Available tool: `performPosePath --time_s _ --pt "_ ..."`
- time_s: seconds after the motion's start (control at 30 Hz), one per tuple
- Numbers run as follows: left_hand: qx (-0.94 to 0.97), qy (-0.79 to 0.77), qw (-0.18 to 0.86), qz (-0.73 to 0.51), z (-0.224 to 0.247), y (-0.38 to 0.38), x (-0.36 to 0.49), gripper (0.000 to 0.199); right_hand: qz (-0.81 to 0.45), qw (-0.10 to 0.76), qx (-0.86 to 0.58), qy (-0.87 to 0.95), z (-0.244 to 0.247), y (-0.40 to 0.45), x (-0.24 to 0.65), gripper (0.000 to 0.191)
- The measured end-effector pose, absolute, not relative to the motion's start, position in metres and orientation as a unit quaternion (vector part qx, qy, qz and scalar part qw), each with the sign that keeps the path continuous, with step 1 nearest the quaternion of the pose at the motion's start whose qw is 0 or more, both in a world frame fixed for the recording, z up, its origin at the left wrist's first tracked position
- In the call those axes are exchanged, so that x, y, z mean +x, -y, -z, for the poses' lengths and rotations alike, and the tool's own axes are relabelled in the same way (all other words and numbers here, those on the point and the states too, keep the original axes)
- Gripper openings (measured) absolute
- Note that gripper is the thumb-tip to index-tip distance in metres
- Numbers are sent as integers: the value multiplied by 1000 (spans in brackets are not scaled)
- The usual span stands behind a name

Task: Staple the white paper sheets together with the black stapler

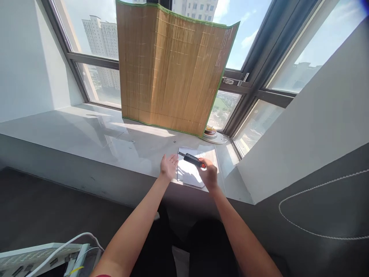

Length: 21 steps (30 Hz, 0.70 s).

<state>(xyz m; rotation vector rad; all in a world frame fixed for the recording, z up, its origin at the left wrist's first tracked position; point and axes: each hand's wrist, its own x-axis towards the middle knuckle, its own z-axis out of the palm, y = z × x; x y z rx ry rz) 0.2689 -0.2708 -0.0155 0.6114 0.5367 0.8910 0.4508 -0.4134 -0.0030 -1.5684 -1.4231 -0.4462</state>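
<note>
My right hand [209, 172] is closed around the rear end of a black handheld tool [192, 159]. The tool has a narrow metal tip pointing left and an orange-red part by my fingers; its exact kind is unclear. Palm up, my left hand [169, 166] is open with fingers stretched out just below and left of the tip, and no object shows in it. Beneath the tool, a white sheet [188, 177] lies near the sill's front edge, with hand shadows across it. Small dark marks or bits dot its upper right part.
A bamboo mat [175, 73] leans against the window. Stacked round plates or discs [215, 137] stand by the right corner. Small dark bits [174, 141] lie on the pale sill [86, 134]. A cord [302, 229] hangs at right; a white cable [66, 246] crosses equipment at lower left.
</note>
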Motion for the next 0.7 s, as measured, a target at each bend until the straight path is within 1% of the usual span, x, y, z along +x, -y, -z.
performPosePath --time_s 0.07,0.17,0.27,0.37,0.43,0.47,0.53,0.6,0.63,0.7 --pt "163 -182 878 -412 10 275 269 79 245 441 -601 620 -8 427 435 20" --pt "76 -149 897 -408 7 282 271 82 293 364 -547 695 -18 441 420 29" --pt "57 -120 908 -397 11 286 272 81 314 299 -511 742 -20 448 415 27" --pt "58 -102 910 -398 19 284 272 82 315 286 -495 758 -15 450 416 26" --pt "56 -105 904 -411 25 281 271 85 300 313 -505 747 -10 447 419 28" --pt "57 -111 900 -417 28 279 270 85 291 339 -520 728 -8 444 421 28" --pt "65 -130 895 -422 33 275 269 84 269 413 -574 654 -2 435 427 20" --pt "82 -151 894 -413 35 272 268 83 218 484 -648 546 6 421 436 9" --pt "90 -161 894 -408 35 271 268 84 180 509 -683 492 10 413 442 11" --pt "100 -180 893 -399 34 270 268 86 82 534 -737 406 17 396 456 23"
